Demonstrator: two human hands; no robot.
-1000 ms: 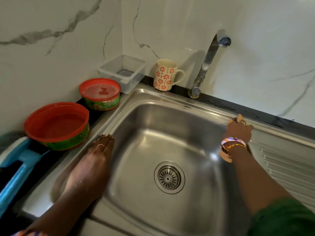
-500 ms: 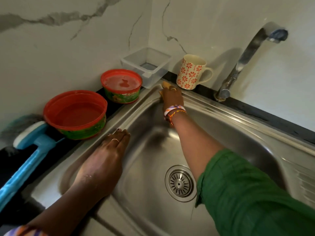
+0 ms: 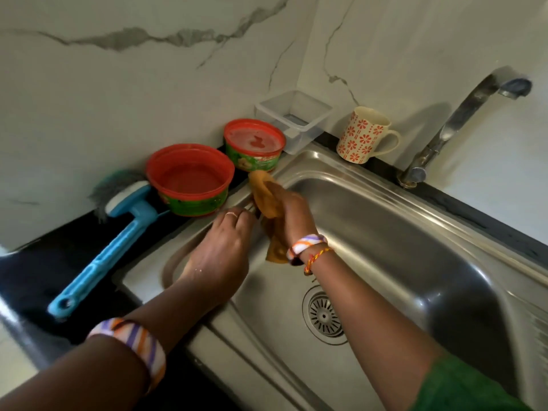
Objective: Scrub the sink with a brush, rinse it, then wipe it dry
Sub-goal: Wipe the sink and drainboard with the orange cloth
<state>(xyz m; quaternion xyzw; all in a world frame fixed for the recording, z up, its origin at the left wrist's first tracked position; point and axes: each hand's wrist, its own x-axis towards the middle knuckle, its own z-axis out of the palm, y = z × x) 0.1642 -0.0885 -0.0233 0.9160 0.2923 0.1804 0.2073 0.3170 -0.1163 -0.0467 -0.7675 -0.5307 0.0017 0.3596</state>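
The right hand [image 3: 292,213] is closed around an orange-brown cloth [image 3: 262,192] and presses it on the left rim of the sink [image 3: 385,221]; one end of the cloth sticks out past the fingers at about 11 o'clock and the other end hangs under the wrist. Just beside it, at about 8 o'clock, the left hand [image 3: 221,250] lies flat on the same rim, fingers straight and together, holding nothing.

Further out from the hands, at about 9 o'clock, the blue brush [image 3: 115,241] lies on the dark table [image 3: 35,277], not touched by any hand. At about 11 o'clock stand two red tubs [image 3: 189,179] near the rim, then a clear box [image 3: 293,117]. At about 1 o'clock there is a flowered mug [image 3: 363,134], and at about 2 o'clock the tap [image 3: 453,123], with no water running that I can see.

With the brush put aside and the cloth in use, I judge this is the last step, wiping dry. The next move probably needs the cloth drawn along the rim toward the left hand, and that hand must lift away so the metal under it can be wiped too. After this the basin walls and the drain [image 3: 323,315] remain.
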